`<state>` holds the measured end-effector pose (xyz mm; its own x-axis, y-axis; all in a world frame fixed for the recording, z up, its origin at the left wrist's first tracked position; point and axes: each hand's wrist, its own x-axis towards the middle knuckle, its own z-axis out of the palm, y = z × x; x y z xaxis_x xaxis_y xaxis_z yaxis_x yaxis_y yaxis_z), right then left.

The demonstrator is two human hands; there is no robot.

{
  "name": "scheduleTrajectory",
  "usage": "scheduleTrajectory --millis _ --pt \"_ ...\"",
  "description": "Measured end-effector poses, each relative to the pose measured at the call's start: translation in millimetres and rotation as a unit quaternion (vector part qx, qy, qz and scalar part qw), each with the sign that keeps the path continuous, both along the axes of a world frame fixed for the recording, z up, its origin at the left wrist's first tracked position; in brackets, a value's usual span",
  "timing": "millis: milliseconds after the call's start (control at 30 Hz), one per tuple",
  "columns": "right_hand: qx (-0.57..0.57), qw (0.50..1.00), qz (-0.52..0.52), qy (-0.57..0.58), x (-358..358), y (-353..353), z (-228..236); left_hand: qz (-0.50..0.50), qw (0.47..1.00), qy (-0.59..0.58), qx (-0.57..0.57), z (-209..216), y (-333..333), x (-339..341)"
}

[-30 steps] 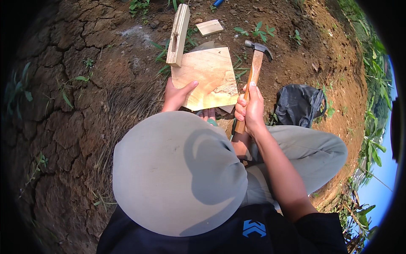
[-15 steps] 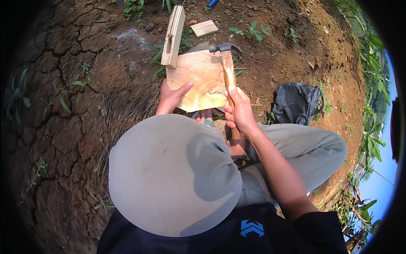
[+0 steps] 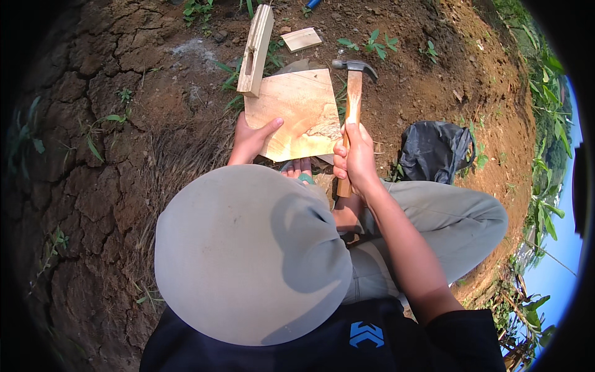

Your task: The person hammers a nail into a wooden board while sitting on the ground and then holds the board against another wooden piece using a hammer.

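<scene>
Bare brown ground (image 3: 80,204) is carrying the things, splitting into deep cracks on the left and looking looser and redder on the right. A small piece of pale wood (image 3: 301,39) is lying near the top, just below a blue object (image 3: 313,4). A crumpled black bag (image 3: 436,152) is resting on the right; dry straw (image 3: 180,149) is covering soil on the left.

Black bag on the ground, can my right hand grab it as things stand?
Probably not: your right hand is closed around the hammer, though nothing appears to block the way across to the black bag.
</scene>
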<state>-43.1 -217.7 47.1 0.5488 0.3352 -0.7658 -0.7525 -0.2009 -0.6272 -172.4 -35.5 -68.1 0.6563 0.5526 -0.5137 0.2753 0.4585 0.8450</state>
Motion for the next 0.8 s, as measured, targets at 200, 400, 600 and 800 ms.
scheduleTrajectory --millis 200,400,600,800 --pt "0.035 0.998 -0.046 -0.004 -2.0 -2.8 -1.4 0.032 0.999 0.004 -0.002 -8.3 -3.1 -3.7" --pt "-0.001 1.000 0.004 0.021 -0.5 -4.1 0.3 0.027 1.000 0.003 0.000 -2.9 -3.5 -2.1" --pt "-0.025 0.997 0.067 0.034 6.4 -5.8 -3.2 0.012 1.000 -0.002 0.000 -2.9 -2.8 -3.7" --pt "-0.044 0.994 0.053 0.084 3.9 -0.9 4.2 0.013 1.000 0.012 0.010 -6.7 -3.3 -2.9"
